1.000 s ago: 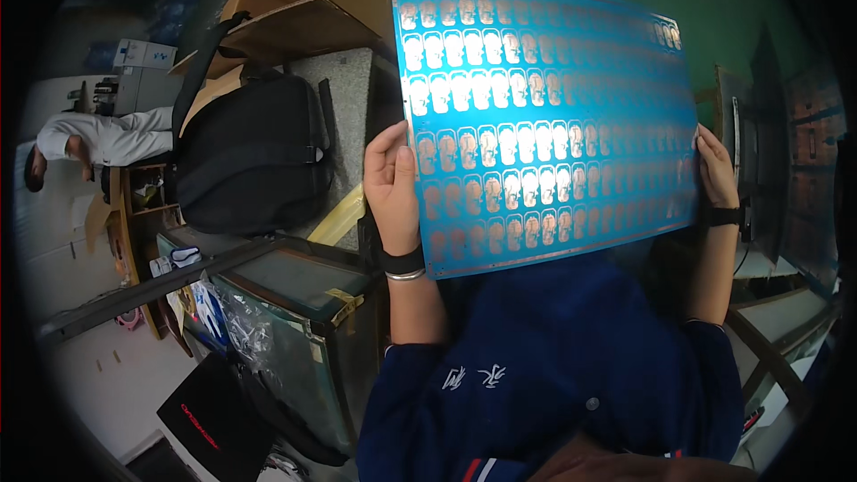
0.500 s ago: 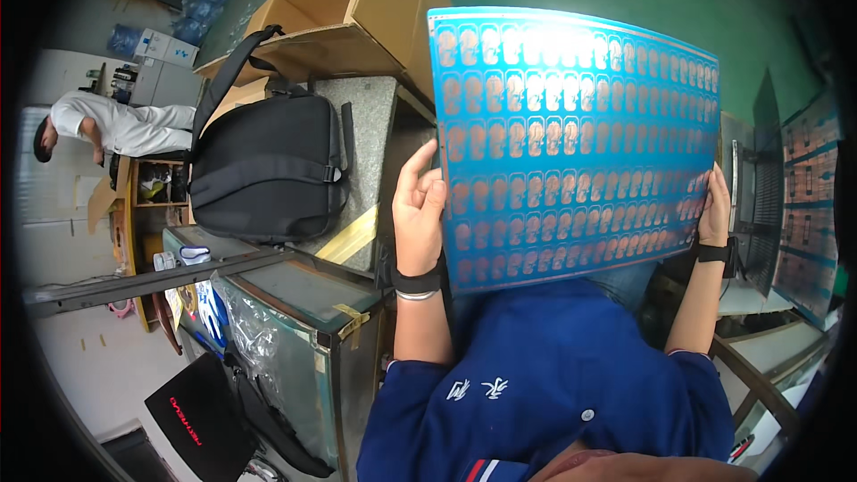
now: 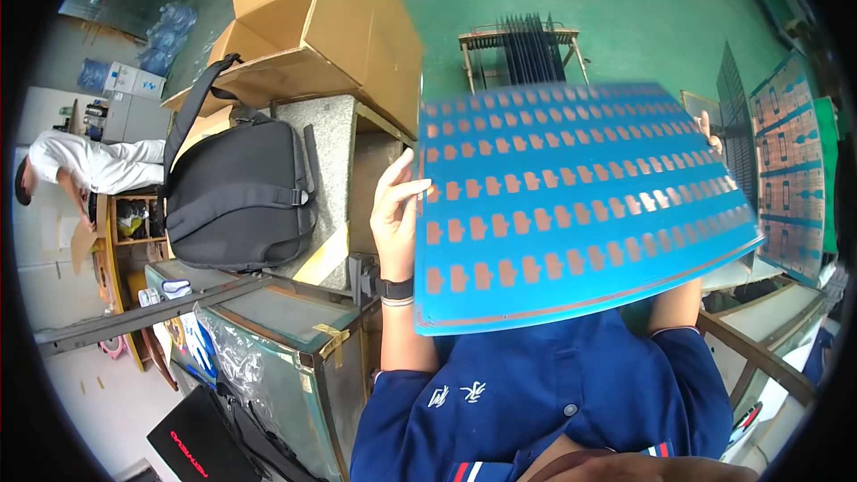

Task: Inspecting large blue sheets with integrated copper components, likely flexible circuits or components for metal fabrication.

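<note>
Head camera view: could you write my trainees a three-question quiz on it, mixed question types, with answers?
1. True or false: the left hand is at the edge of the blue sheet.
2. Where is the black backpack in the picture? A) right of the sheet; B) left of the sheet; C) on the sheet.
3. Short answer: which hand is more hidden by the sheet?

Key: 1. True; 2. B; 3. The right hand.

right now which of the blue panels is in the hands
The small-patterned panel, its edges between the left hand and right hand; the far-right panel, with larger copper shapes, is untouched.
</note>
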A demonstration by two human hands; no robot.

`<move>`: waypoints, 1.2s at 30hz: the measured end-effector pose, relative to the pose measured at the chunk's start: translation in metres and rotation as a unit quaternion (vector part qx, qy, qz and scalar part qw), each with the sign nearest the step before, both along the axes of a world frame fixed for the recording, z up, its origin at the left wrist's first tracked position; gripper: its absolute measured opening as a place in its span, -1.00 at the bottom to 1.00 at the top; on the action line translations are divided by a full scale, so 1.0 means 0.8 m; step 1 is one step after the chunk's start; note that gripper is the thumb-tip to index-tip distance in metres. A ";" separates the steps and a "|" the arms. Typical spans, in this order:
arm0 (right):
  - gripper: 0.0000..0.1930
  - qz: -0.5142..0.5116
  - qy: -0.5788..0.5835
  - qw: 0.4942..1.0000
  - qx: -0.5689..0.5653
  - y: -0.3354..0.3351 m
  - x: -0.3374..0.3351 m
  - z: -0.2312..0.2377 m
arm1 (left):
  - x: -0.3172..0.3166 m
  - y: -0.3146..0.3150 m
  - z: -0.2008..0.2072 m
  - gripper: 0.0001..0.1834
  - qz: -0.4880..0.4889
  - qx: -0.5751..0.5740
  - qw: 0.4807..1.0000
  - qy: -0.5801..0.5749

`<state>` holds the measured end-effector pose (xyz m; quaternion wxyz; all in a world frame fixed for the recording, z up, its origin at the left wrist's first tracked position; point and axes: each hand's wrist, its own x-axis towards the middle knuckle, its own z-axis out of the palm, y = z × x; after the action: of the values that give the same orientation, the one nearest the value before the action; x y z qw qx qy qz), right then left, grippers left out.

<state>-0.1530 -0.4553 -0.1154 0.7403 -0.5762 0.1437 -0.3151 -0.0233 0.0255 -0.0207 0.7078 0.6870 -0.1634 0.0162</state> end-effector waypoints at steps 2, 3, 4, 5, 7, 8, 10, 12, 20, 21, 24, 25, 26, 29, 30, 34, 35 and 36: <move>-0.65 0.218 -0.137 0.923 0.286 0.014 0.010 0.021 | 0.001 -0.003 -0.002 -0.80 0.006 -0.010 1.000 -0.015; -0.64 0.245 -0.144 0.908 0.309 0.020 0.012 0.026 | 0.000 -0.003 -0.003 -0.79 0.008 -0.020 1.000 0.009; -0.63 0.254 -0.143 0.903 0.317 0.022 0.011 0.031 | -0.002 -0.003 -0.003 -0.78 0.009 -0.029 0.999 0.033; -0.62 0.250 -0.143 0.903 0.318 0.028 0.008 0.036 | -0.004 -0.002 -0.009 -0.78 0.006 -0.031 0.999 0.033; -0.60 0.242 -0.143 0.907 0.315 0.035 0.007 0.042 | -0.007 0.002 -0.024 -0.72 -0.020 -0.126 0.985 0.115; -0.59 0.239 -0.143 0.908 0.313 0.035 0.005 0.044 | -0.008 -0.001 -0.021 -0.72 -0.024 -0.127 0.985 0.116; -0.57 0.238 -0.146 0.909 0.309 0.036 0.005 0.047 | -0.008 -0.007 -0.009 -0.67 -0.044 -0.237 0.938 0.250; -0.55 0.246 -0.156 0.904 0.313 0.037 0.011 0.045 | -0.006 -0.008 -0.015 -0.64 -0.055 -0.273 0.920 0.276; -0.45 0.475 -0.233 0.804 0.272 0.086 0.008 0.027 | -0.006 -0.055 -0.088 -0.88 -0.008 -0.371 0.830 0.416; -0.41 0.370 -0.179 0.851 0.326 0.136 0.022 0.070 | -0.006 -0.065 -0.095 -0.89 -0.006 -0.407 0.814 0.414; -0.35 0.255 -0.066 0.906 0.333 0.247 0.038 0.150 | -0.004 -0.101 -0.113 -0.91 -0.038 -0.487 0.783 0.385; -0.37 0.245 -0.002 0.939 0.241 0.252 0.036 0.132 | -0.008 -0.112 -0.117 -0.91 -0.074 -0.522 0.751 0.397; -0.52 0.127 0.060 0.982 0.129 0.257 0.036 0.117 | -0.011 -0.127 -0.112 -0.91 -0.115 -0.554 0.715 0.411; -0.69 0.018 0.123 0.992 0.021 0.241 0.058 0.134 | -0.009 -0.140 -0.097 -0.81 -0.212 -0.390 0.782 0.438; -0.69 0.031 0.151 0.988 0.007 0.235 0.063 0.152 | -0.007 -0.135 -0.107 -0.81 -0.209 -0.389 0.781 0.441; -0.70 0.029 0.125 0.985 -0.111 0.225 0.085 0.119 | 0.004 -0.082 -0.157 -0.76 -0.089 0.182 0.959 0.200; -0.69 0.031 0.137 0.982 -0.127 0.225 0.088 0.111 | 0.007 -0.063 -0.169 -0.78 -0.014 0.249 0.962 0.113; -0.69 0.022 0.150 0.976 -0.155 0.226 0.094 0.099 | 0.014 -0.049 -0.175 -0.80 0.041 0.271 0.958 0.081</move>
<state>-0.0778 -0.2748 -0.0359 0.6191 -0.7276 0.1894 -0.2270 -0.0123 -0.0136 -0.1610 0.5050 0.8580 -0.0755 -0.0560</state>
